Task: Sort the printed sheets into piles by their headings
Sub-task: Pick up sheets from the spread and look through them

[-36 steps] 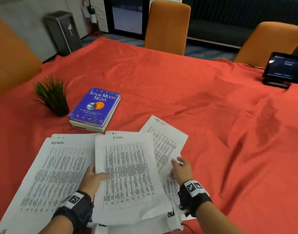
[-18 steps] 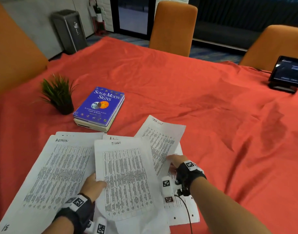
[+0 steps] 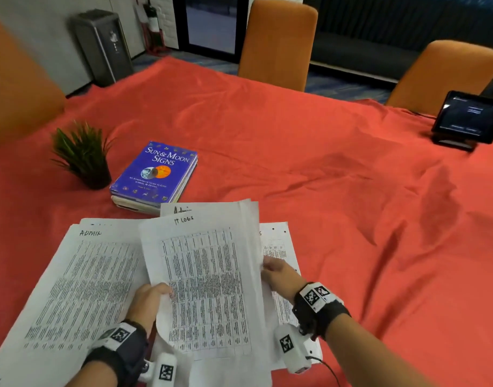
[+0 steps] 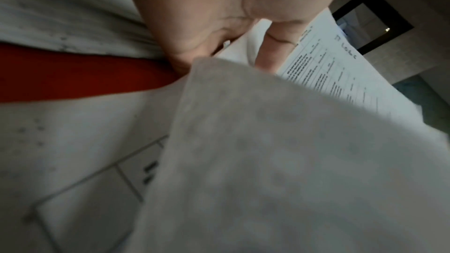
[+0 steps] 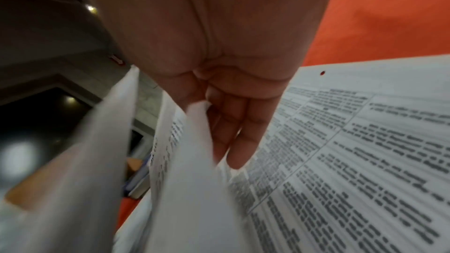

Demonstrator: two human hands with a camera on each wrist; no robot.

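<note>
Head view: hands (image 3: 148, 301) hold sheets (image 3: 209, 286).

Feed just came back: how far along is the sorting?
Done: a pile headed ADMIN lies at left. In hand: left hand and right hand grip sheets topped by IT LOGS. Left: another Admin sheet and a hole-punched sheet remain unsorted.
</note>
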